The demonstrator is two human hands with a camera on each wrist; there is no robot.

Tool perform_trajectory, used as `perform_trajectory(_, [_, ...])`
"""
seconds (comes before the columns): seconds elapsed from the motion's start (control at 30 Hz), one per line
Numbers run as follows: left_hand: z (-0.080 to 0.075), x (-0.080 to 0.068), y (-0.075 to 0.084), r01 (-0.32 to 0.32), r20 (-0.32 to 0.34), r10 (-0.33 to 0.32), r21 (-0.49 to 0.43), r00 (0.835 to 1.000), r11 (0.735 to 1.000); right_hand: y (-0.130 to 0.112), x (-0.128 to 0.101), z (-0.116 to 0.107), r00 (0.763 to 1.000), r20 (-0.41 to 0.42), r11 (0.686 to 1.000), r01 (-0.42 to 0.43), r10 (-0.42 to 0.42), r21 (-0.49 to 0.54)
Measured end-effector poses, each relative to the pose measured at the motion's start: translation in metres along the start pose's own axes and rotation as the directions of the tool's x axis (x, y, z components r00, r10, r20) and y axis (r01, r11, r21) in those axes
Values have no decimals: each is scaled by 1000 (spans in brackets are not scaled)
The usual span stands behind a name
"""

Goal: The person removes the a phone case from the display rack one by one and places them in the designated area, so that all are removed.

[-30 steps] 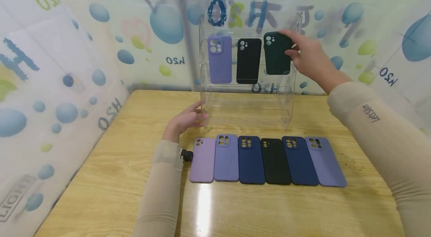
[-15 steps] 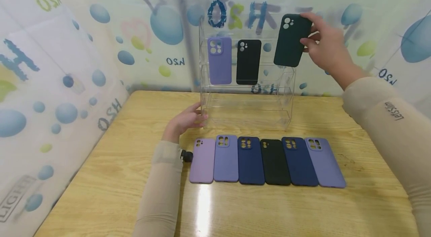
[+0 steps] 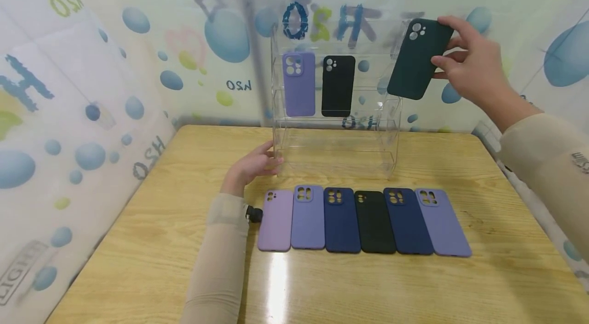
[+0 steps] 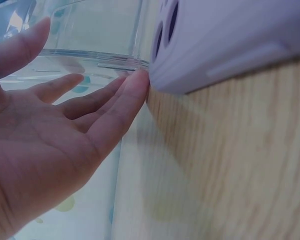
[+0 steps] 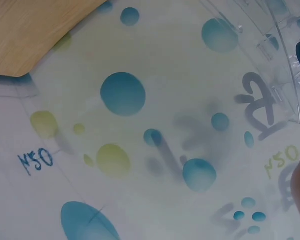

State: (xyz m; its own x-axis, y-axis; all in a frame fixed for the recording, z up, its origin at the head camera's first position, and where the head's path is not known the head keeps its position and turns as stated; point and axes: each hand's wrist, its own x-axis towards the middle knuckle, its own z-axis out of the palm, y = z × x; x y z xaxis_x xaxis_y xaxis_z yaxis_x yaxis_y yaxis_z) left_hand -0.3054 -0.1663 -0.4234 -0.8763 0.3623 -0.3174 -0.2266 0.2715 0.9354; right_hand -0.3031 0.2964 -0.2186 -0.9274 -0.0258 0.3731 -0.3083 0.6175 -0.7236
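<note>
1. Backdrop point(image 3: 138, 58) print reads "H2O", mirrored; sleeve lettering unreadable.
2. Clear acrylic rack point(image 3: 336, 145) — top shelf holds a purple case point(image 3: 299, 84) and a black case point(image 3: 338, 86).
3. Right hand point(image 3: 474, 71) pinches a dark green case point(image 3: 418, 61), tilted, beside the rack's upper right.
4. Left hand point(image 3: 253, 165) — fingers straight, touching the rack's base.

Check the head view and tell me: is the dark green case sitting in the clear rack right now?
No: the right hand holds the dark green case tilted in the air, up and to the right of the clear rack.
</note>
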Motion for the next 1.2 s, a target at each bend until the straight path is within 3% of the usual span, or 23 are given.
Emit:
perform_trajectory(0.27, [1,1,-3,8,-2,-8,-4,1000,1000,25,-19,-34,991,94,995,-95,98,-40])
perform_trajectory(0.37, [1,2,-2,8,-2,-8,-4,1000,1000,44,-28,-47,984,148,993,-90,100,-73])
perform_trajectory(0.53, [2,2,0,12,-2,-12,-2,1000,1000,81,-50,-66,951,281,976,-71,127,-204])
perform_trajectory(0.67, [1,1,2,28,-14,-28,-21,1000,999,109,-70,-76,889,390,948,-125,238,-292])
perform_trajectory(0.9, [0,0,4,66,-39,-69,-60,997,996,161,-117,-78,738,528,901,-270,420,-339])
perform_trajectory(1.07, [2,1,3,89,-51,-92,-58,994,994,194,-149,-72,635,623,889,-348,457,-298])
perform_trajectory(1.2, [3,1,3,104,-59,-106,-41,993,994,211,-166,-64,586,677,888,-387,446,-249])
